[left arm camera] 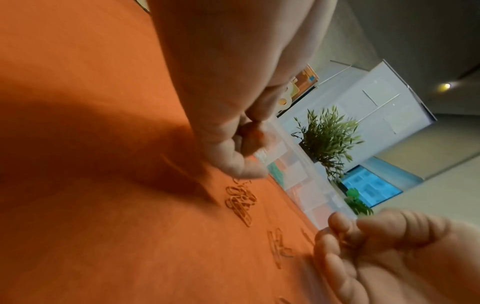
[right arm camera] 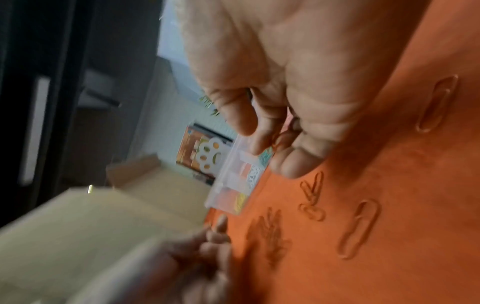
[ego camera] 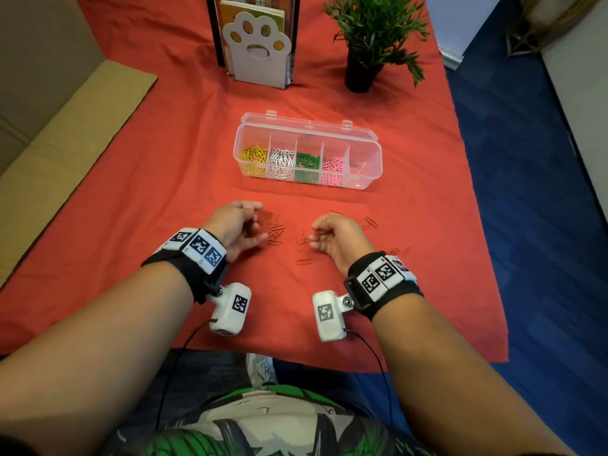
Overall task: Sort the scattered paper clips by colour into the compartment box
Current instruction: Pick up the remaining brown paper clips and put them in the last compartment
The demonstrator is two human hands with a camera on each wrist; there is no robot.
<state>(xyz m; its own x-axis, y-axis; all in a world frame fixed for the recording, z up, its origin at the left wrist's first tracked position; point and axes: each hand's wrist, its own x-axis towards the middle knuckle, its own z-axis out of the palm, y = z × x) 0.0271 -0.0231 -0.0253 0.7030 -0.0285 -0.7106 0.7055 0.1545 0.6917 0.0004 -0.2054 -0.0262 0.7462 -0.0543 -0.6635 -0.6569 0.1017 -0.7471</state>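
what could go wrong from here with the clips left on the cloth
1. The loose orange clips nearly match the orange cloth, so stray ones, like those near the right wrist, could be missed.
2. The right hand pinches clips loosely; some may drop on the way to the compartment box.

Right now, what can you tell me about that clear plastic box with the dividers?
The compartment box is clear plastic, long and shallow, with its hinged lid open and lying back. It sits flat on the red cloth, beyond both hands, touched by neither. Dividers make five compartments in a row: yellow clips, white clips, green clips, pink clips, and a right-end one holding very little.
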